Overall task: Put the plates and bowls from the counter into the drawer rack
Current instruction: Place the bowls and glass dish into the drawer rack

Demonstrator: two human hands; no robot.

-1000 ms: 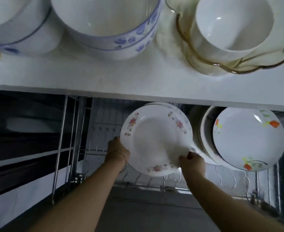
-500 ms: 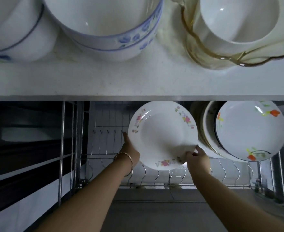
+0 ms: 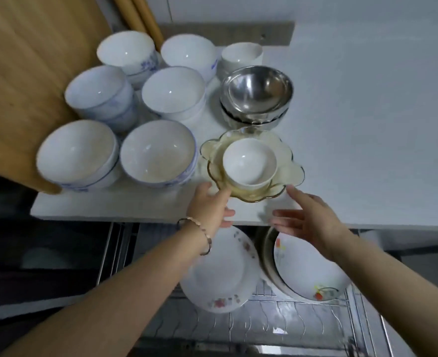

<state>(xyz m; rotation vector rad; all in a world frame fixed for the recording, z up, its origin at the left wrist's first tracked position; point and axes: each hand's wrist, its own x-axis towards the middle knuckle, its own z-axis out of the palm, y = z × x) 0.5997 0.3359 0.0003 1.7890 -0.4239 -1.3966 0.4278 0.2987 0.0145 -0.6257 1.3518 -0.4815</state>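
Both grips are spread and hold nothing. The left grip (image 3: 210, 208) is at the near-left rim of the scalloped glass dish (image 3: 286, 173) and the right grip (image 3: 306, 219) just off its near-right rim, probably so that the dish and the small white bowl (image 3: 248, 161) nested in it can be lifted level together. The dish sits at the table's (image 3: 367, 124) near edge, just beyond the fingertips. The drawer rack (image 3: 285, 325) lies open beneath both wrists, with a floral plate (image 3: 220, 276) standing on edge in its wires.
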